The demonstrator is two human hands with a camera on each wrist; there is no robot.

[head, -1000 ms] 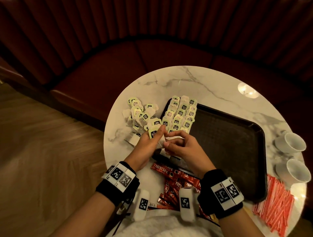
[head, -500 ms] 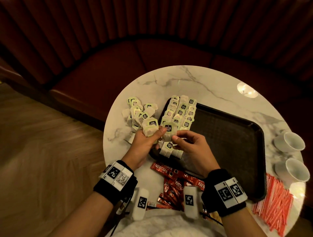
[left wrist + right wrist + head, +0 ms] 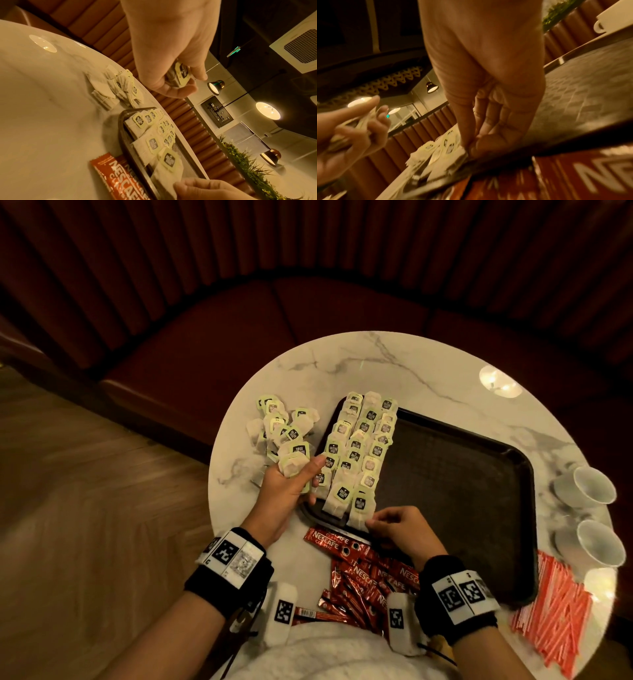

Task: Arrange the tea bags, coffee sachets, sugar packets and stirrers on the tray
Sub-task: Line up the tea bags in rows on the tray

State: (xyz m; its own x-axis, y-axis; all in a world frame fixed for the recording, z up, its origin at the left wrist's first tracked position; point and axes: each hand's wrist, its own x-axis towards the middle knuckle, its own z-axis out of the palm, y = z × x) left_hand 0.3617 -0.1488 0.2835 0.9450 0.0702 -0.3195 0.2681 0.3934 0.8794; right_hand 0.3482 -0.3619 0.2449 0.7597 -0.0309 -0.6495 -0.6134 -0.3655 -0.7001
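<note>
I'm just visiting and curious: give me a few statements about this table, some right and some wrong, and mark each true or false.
1. The left hand holds a bunch of tea bags. True.
2. The coffee sachets are already lined up on the tray. False: they lie on the table, at the tray's near edge.
3. The right hand touches the nearest tea bag in the rows on the tray. True.
4. All the tea bags are on the tray. False: a loose pile remains on the table left of it.
5. The stirrers lie left of the tray. False: they lie to its right.
</note>
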